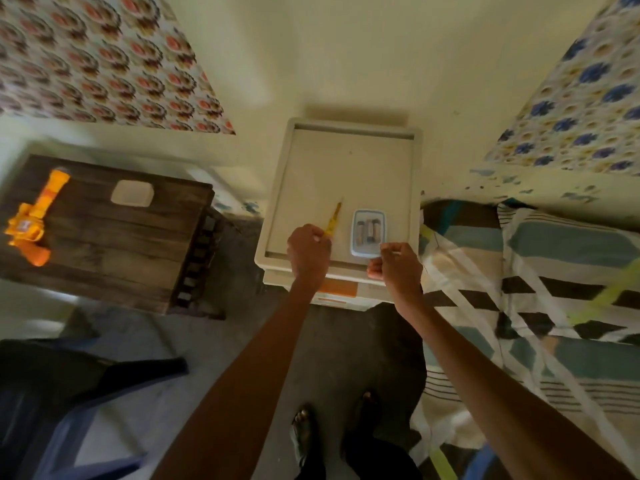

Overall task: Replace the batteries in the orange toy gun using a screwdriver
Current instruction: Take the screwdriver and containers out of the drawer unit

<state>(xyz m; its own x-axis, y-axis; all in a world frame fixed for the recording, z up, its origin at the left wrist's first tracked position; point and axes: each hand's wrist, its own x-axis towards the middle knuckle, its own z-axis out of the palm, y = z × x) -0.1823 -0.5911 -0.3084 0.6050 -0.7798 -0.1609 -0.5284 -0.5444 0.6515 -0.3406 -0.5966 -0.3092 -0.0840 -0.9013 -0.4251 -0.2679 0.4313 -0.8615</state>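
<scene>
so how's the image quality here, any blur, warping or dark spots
Head view: wide-angle warping bends the walls and bed edges outward; the orange toy gun is slightly soft; the lower floor is dim; the screwdriver in the left hand and the battery tray are evenly lit.

one toy gun [33, 223], one screwdriver [334, 220], two hands [308, 251]

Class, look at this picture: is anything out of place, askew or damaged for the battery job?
Nothing looks damaged or spilled. One oddity: the toy gun lies on the wooden table, apart from the screwdriver in the left hand and the batteries in their tray on the white unit.
</scene>
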